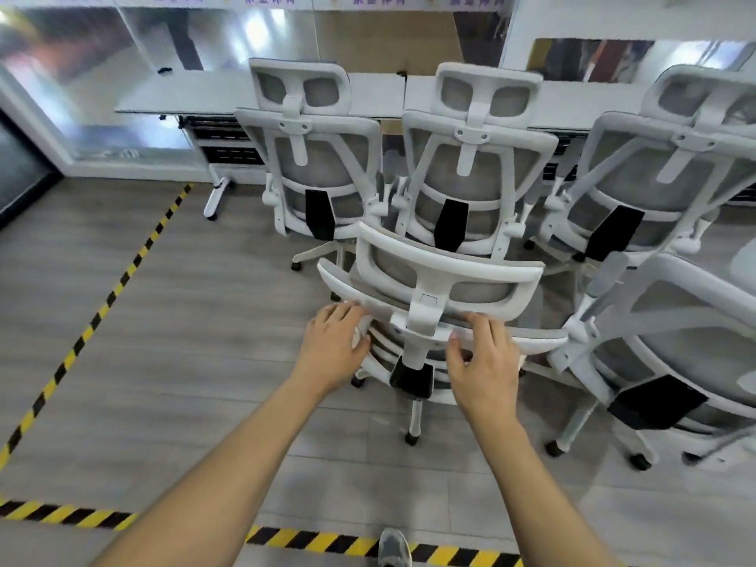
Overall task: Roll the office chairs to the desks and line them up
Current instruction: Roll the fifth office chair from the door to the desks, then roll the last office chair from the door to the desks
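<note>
Nearest, at the bottom edge: a grey shoe [393, 547] on the striped floor tape [370, 544]. Above it, two bare forearms reaching forward. Left hand [333, 347] laid on the left end of the nearest chair [433, 317] back's top rail, fingers spread and curled loosely over the edge, not clamped. Right hand [482, 362] on the same rail just right of the headrest post, fingers bent over it, likewise a light hold, not a fist. Chair directly ahead of both hands, its back rail running left to right across the reach, so both hands about equally near. Off to the right, another loose chair [671, 362], close beside. Farther on, three chairs [470, 165] side by side, backs toward the camera, pushed up to the desks [196, 92]. No open slot straight ahead: probably a push forward and then a turn toward a free spot.
</note>
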Tool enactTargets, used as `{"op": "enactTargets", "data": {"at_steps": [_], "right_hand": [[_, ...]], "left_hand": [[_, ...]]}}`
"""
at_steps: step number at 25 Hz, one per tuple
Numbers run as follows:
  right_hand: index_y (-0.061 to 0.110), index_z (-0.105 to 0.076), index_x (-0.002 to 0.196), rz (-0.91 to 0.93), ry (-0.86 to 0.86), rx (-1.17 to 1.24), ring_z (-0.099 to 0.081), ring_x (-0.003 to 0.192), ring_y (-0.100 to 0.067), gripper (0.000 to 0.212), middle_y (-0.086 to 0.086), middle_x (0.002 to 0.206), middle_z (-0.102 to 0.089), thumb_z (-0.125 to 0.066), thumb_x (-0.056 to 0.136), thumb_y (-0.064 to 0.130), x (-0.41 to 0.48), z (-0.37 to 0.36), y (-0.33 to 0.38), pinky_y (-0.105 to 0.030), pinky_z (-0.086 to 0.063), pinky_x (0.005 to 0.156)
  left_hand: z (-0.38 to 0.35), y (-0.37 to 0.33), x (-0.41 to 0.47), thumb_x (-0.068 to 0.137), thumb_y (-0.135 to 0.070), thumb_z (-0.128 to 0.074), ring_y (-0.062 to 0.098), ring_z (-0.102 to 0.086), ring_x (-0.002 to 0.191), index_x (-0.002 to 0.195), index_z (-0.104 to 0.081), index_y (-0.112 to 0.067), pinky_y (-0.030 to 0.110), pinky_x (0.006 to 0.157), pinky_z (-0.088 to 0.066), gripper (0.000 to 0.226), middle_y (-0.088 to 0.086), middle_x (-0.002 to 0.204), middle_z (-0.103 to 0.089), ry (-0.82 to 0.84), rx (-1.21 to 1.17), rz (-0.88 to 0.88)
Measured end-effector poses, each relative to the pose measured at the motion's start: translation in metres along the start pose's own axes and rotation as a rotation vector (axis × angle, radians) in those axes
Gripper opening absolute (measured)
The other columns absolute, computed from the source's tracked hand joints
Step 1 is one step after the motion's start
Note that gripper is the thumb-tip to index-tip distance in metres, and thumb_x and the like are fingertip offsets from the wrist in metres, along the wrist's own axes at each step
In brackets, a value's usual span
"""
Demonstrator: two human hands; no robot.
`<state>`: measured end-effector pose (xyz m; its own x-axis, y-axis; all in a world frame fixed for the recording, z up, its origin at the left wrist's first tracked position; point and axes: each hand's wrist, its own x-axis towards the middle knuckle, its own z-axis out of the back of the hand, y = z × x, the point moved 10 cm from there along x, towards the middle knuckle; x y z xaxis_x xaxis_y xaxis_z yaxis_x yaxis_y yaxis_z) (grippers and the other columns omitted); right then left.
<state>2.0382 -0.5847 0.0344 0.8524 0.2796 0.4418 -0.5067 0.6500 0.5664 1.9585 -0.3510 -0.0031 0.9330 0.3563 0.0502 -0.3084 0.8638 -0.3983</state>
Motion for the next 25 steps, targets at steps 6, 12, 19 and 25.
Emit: {"op": "enactTargets", "data": {"at_steps": [6, 12, 19, 25], "right_hand": [[0.019, -0.062, 0.121, 0.272, 0.218, 0.172, -0.057, 0.108, -0.022, 0.03, 0.002, 0.118, -0.061, -0.059, 0.092, 0.025, -0.024, -0.06, 0.126, -0.04, -0.043, 0.096], [0.022, -0.061, 0.13, 0.546, 0.439, 0.279, -0.055, 0.116, -0.02, 0.038, 0.002, 0.126, -0.057, -0.062, 0.092, 0.029, -0.132, -0.11, 0.298, -0.039, -0.041, 0.101], [0.027, -0.057, 0.136, 0.841, 0.645, 0.429, -0.049, 0.121, -0.013, 0.042, 0.006, 0.131, -0.055, -0.062, 0.094, 0.031, -0.358, -0.124, 0.522, -0.02, -0.024, 0.1], [0.027, -0.058, 0.135, 1.062, 0.833, 0.585, -0.051, 0.117, -0.014, 0.045, 0.007, 0.132, -0.056, -0.055, 0.092, 0.037, -0.574, -0.124, 0.688, -0.023, -0.028, 0.094]], "left_hand": [[0.07, 0.044, -0.104, 0.088, -0.035, -0.052, 0.023, -0.053, 0.113, 0.119, -0.059, -0.029, 0.042, 0.092, -0.044, 0.032, -0.007, 0.123, -0.061, -0.247, 0.006, 0.176], [0.158, 0.146, -0.277, 0.093, -0.043, -0.045, 0.02, -0.049, 0.121, 0.127, -0.055, -0.031, 0.041, 0.097, -0.042, 0.037, -0.007, 0.13, -0.056, -0.448, 0.07, 0.436], [0.251, 0.258, -0.582, 0.09, -0.039, -0.055, 0.023, -0.047, 0.127, 0.124, -0.059, -0.03, 0.044, 0.103, -0.04, 0.035, -0.005, 0.133, -0.054, -0.718, 0.144, 0.805], [0.294, 0.321, -0.842, 0.086, -0.044, -0.046, 0.023, -0.046, 0.13, 0.122, -0.06, -0.031, 0.043, 0.103, -0.038, 0.041, -0.005, 0.135, -0.055, -0.86, 0.209, 1.132]]}}
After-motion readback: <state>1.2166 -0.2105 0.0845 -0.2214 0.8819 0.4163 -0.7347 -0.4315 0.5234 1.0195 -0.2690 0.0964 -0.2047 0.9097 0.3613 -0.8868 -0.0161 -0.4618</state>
